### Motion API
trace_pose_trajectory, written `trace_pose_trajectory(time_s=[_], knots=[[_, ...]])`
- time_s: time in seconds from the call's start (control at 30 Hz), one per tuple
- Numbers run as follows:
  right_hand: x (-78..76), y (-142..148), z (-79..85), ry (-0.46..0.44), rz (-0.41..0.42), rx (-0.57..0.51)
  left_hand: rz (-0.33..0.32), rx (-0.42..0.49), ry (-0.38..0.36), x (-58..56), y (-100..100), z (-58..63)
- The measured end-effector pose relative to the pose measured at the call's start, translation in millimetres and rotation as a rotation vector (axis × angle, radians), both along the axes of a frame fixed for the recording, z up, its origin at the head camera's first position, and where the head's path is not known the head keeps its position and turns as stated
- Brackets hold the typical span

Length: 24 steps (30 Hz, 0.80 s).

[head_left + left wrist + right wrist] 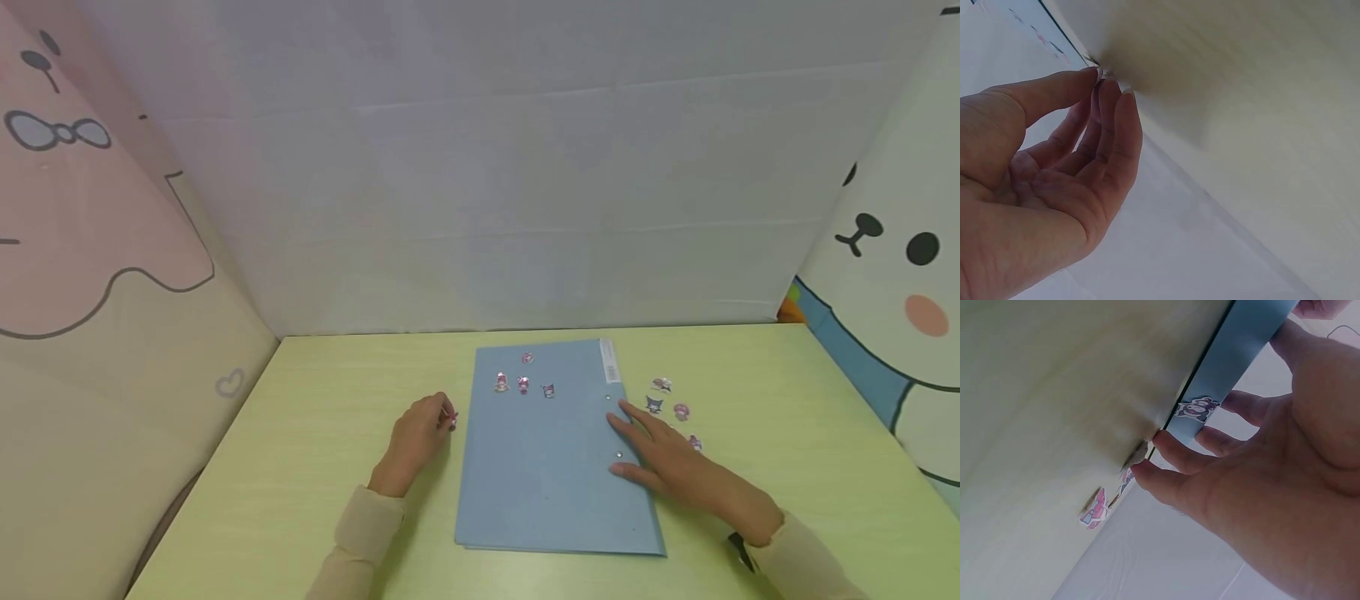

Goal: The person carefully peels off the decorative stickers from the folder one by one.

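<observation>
A blue folder (540, 475) lies on the table, with several small cartoon stickers (522, 384) on its upper part. Just off the folder's left edge, my left hand (418, 433) pinches a small pink sticker (453, 420) between thumb and fingertips; in the left wrist view the fingers mostly hide it. My right hand (671, 462) has its fingers spread, their tips resting on the folder's right edge near two small round studs (618, 455). In the right wrist view, a sticker (1197, 409) shows against the blue folder near the fingers.
Several loose cartoon stickers (654, 405) lie on the table to the folder's right, one partly behind my right hand. A white label (609, 361) is at the folder's top right corner. A pale cloth (480, 208) hangs behind the yellowish table (315, 467), with printed cloths at both sides.
</observation>
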State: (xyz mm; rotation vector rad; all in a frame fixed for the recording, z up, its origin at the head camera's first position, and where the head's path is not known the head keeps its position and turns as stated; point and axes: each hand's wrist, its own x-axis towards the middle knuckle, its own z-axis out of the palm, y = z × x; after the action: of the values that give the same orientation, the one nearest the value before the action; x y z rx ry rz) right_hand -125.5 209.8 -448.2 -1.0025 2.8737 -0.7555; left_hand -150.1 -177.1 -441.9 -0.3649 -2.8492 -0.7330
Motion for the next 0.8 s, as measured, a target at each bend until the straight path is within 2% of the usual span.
trace_pose_trajectory(time_s=[0.17,0.23,0.37,0.5,0.63,0.8], knots=[[-0.3,-0.1,-0.8,-0.006,-0.001,-0.001,-0.013,-0.023,0.085,1.7,-0.7,-1.5],[-0.6,0.0,-0.9,-0.002,0.000,0.001,0.005,-0.042,0.082,1.8,0.2,-0.7],[-1.0,0.2,-1.2,0.016,0.006,0.010,0.045,-0.092,0.023,1.7,2.9,2.3],[-1.0,0.4,-0.8,0.010,0.008,0.010,0.051,-0.114,-0.003,1.8,3.9,3.8],[-0.8,0.4,-0.5,0.001,0.006,0.006,0.036,-0.119,0.025,0.1,4.4,2.3],[-0.9,0.5,-0.8,0.006,0.007,0.004,0.006,-0.119,0.098,-5.3,5.3,-2.7]])
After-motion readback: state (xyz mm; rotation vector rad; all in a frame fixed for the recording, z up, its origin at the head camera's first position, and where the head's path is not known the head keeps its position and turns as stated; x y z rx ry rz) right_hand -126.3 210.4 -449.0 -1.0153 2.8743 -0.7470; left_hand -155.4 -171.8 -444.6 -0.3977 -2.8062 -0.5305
